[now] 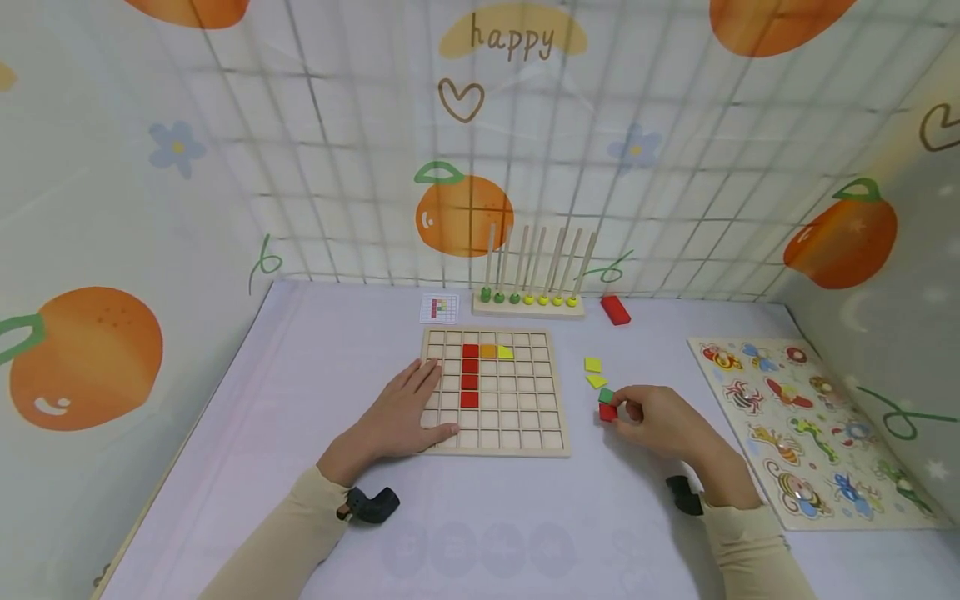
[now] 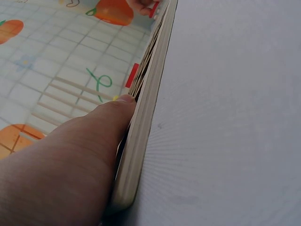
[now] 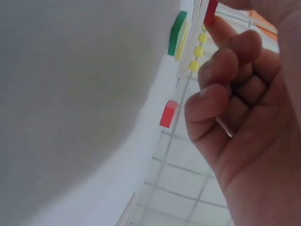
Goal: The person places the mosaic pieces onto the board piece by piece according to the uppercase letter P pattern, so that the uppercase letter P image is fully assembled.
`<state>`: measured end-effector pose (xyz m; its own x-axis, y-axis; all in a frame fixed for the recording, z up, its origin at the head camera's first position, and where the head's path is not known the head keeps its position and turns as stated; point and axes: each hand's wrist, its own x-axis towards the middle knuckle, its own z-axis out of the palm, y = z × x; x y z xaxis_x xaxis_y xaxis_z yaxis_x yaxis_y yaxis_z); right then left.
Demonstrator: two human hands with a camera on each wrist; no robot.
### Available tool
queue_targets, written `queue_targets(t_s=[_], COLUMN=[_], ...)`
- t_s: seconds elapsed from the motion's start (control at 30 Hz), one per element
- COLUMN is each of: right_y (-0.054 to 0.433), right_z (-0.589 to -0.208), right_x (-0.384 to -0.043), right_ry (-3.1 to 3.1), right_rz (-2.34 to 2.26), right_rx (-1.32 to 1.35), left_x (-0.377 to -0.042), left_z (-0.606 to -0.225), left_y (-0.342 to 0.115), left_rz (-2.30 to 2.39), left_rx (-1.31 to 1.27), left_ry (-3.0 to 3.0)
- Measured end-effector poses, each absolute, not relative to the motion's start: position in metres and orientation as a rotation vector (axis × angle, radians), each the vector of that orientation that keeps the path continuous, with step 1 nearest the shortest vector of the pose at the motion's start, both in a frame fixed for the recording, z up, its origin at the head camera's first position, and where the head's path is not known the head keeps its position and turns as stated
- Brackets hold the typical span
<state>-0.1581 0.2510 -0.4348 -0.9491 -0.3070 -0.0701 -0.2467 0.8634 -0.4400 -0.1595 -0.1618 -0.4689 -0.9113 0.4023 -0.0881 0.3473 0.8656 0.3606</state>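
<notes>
My left hand (image 1: 401,412) rests flat along the left edge of a wooden grid board (image 1: 521,414), its thumb on the near rim. In the board's squares stand a column of several red tiles (image 1: 470,367), an orange tile (image 1: 488,352) and a yellow tile (image 1: 506,352). Right of the board, my right hand (image 1: 660,421) pinches a small red square tile (image 3: 210,12) between thumb and index finger, the other fingers curled in. A green tile (image 1: 606,396) lies on the table just beyond it. Farther back are two yellow tiles (image 1: 592,365).
Behind the board are a printed pattern card (image 1: 439,308) and a peg rack (image 1: 528,309) with green and yellow beads. A red block (image 1: 616,310) lies right of the rack. An insect puzzle board (image 1: 746,437) covers the table's right side. Patterned cloth (image 1: 360,183) walls the back.
</notes>
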Motion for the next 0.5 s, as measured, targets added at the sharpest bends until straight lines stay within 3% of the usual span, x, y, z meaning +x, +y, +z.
queue_targets(t_s=[0.5], right_y=[0.209], right_z=[-0.426], right_x=[-0.165], right_ry=[2.891], right_rz=[-0.613], right_rx=[-0.551], left_x=[-0.16], left_z=[-0.47], left_y=[-0.163], left_rz=[0.504], left_rx=[0.579], left_ry=[2.875])
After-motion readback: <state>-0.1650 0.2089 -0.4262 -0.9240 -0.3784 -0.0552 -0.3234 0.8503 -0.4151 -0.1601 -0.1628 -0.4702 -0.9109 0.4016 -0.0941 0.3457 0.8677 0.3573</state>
